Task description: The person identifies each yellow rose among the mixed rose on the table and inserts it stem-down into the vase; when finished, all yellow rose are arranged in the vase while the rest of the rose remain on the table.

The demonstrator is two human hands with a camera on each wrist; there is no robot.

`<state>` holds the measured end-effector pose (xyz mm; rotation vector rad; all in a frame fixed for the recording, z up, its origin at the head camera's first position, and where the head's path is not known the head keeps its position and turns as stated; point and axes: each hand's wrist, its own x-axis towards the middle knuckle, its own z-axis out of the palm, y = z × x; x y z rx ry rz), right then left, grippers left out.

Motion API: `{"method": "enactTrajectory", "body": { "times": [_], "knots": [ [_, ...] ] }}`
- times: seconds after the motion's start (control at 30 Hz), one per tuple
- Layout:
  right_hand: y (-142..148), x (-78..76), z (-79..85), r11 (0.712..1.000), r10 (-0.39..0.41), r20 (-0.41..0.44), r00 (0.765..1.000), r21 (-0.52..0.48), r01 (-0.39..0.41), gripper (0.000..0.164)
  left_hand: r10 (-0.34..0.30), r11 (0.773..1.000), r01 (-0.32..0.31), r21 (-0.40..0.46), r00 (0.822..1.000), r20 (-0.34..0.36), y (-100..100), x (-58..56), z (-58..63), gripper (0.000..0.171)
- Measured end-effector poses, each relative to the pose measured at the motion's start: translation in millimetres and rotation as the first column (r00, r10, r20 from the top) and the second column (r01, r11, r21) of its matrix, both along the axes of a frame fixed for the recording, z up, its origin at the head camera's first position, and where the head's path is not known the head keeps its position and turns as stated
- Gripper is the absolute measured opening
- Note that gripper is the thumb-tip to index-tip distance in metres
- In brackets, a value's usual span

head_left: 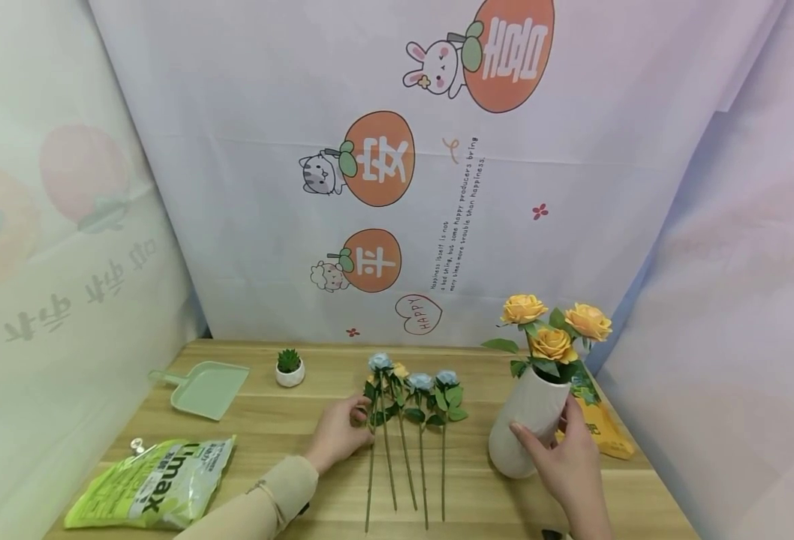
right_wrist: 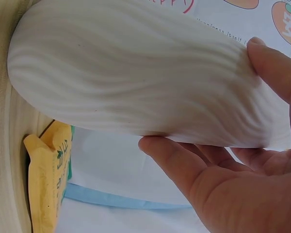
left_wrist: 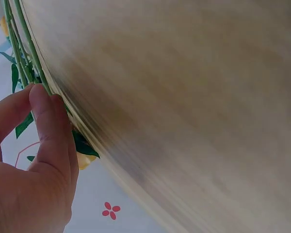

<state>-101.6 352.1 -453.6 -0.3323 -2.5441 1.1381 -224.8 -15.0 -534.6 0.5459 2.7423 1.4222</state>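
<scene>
My right hand (head_left: 569,454) grips a white vase (head_left: 521,424), with the thumb on the near side and the fingers round the right side. Wavy ridges run along the vase (right_wrist: 111,68) in the right wrist view. Three yellow roses (head_left: 552,345) with green leaves stand in its mouth. Several blue and yellow roses (head_left: 420,382) lie in a row on the table, stems toward me. My left hand (head_left: 343,431) is at the leftmost stem, and in the left wrist view its thumb and fingertips pinch a green stem (left_wrist: 12,39).
On the wooden table (head_left: 269,442) are a small potted succulent (head_left: 290,369), a green dustpan (head_left: 209,390) and a green-and-white bag (head_left: 157,484) at the left. A yellow packet (head_left: 606,427) lies behind the vase at the right. Printed white cloth (head_left: 269,247) hangs round the table.
</scene>
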Motion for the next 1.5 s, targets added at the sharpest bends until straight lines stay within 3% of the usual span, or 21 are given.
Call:
{"method": "enactTrajectory", "body": {
  "times": [0.4, 0.67, 1.0, 1.23, 1.5],
  "knots": [
    [0.4, -1.0, 0.1, 1.000, 0.004, 0.028, 1.000, -0.006, -0.004, 0.122, -0.045, 0.996, 0.044, -0.080, 0.999, -0.007, 2.8, -1.0, -3.4, 0.069],
    [0.6, -1.5, -0.1, 1.000, -0.004, 0.000, 1.000, -0.014, 0.004, 0.119, -0.042, 0.992, 0.043, -0.118, 0.999, 0.011, 8.6, -1.2, 3.5, 0.067],
    [0.1, -1.6, 0.6, 1.000, -0.003, 0.010, 1.000, -0.010, 0.004, 0.120, -0.051, 0.997, 0.055, -0.063, 0.996, 0.066, 9.9, 0.8, 4.6, 0.070],
    [-0.1, -0.7, -0.1, 1.000, -0.005, 0.004, 1.000, -0.003, 0.005, 0.118, -0.044, 0.995, 0.047, -0.089, 0.998, 0.036, 7.5, 2.1, 5.3, 0.069],
    [-1.0, -0.2, -0.3, 1.000, -0.010, -0.034, 0.999, 0.011, 0.010, 0.113, -0.024, 1.000, 0.025, -0.007, 0.995, 0.097, 3.2, -2.3, 8.0, 0.072]
  ]
}}
